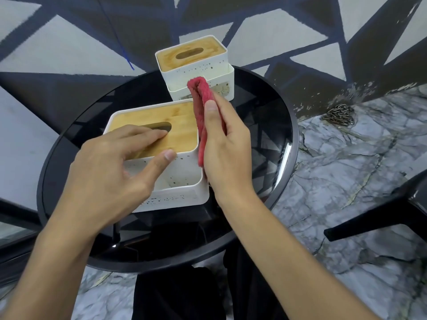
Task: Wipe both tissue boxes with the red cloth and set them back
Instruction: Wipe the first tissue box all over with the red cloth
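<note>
2 grips: L (111, 167) holds box (184, 168), R (227, 153) pinches cloth (200, 125).

Round black glass-topped table (265, 116) on grey veined marble floor (346, 181). Behind, dark wall (69, 42) patterned with pale triangles, crossed by a thin blue line (126, 54). Heaped rusty chain (339, 115) at the wall's foot, right of the table. Black chair (381, 213) at the right edge.
</note>
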{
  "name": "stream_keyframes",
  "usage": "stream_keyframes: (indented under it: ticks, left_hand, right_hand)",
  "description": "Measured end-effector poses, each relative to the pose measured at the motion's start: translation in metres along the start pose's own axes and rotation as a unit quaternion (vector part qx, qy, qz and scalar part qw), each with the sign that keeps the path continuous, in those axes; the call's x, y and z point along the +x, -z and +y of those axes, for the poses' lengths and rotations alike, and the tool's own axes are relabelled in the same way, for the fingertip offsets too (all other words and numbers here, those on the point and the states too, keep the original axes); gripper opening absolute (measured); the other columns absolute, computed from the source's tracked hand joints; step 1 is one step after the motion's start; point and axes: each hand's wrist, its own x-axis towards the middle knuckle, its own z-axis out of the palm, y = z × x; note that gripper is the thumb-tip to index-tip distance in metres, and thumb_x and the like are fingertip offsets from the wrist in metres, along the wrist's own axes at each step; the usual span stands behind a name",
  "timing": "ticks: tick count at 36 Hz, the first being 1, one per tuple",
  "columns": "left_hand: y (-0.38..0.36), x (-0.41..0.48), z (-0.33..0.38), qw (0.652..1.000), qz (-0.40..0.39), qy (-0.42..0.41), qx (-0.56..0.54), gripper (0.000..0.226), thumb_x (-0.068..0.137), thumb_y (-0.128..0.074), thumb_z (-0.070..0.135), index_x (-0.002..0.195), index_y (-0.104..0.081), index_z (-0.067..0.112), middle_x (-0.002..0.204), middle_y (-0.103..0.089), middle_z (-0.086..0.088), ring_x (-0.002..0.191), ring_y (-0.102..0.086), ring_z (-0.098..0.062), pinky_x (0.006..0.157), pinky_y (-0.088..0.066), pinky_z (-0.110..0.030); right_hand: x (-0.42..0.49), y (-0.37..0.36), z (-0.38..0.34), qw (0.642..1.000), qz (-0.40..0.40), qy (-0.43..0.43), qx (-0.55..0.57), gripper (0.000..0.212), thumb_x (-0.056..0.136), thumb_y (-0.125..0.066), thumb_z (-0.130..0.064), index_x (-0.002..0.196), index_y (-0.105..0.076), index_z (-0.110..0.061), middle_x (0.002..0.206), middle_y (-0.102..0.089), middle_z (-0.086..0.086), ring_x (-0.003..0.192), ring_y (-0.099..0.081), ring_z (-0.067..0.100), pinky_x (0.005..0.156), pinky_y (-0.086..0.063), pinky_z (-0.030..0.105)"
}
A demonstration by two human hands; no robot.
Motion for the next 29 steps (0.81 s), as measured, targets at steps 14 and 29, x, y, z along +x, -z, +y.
stream_keyframes:
  ticks: [14,29]
  left_hand:
    - [-0.002,0.0,0.0,1.0,0.002,-0.002,-0.005,0.048,0.091,-0.061,0.062,0.127,-0.077,0.033,0.123,-0.07,0.027,0.116,-0.062,0.001,0.09,-0.045,-0.014]
    - [0.002,-0.001,0.002,0.999,-0.013,-0.018,-0.034,0.048,0.091,-0.063,0.06,0.126,-0.077,0.031,0.123,-0.064,0.035,0.114,-0.055,0.025,0.095,-0.035,0.004]
  right_hand:
    - [-0.051,0.013,0.011,0.995,0.011,-0.089,-0.037,0.033,0.115,-0.042,-0.037,0.13,-0.071,-0.042,0.124,-0.074,-0.013,0.12,-0.068,0.009,0.107,-0.055,0.043]
    - [0.019,0.0,0.013,0.985,0.001,-0.155,-0.076,0.033,0.114,-0.044,-0.034,0.125,-0.075,-0.03,0.114,-0.077,-0.006,0.111,-0.072,0.018,0.105,-0.058,0.05]
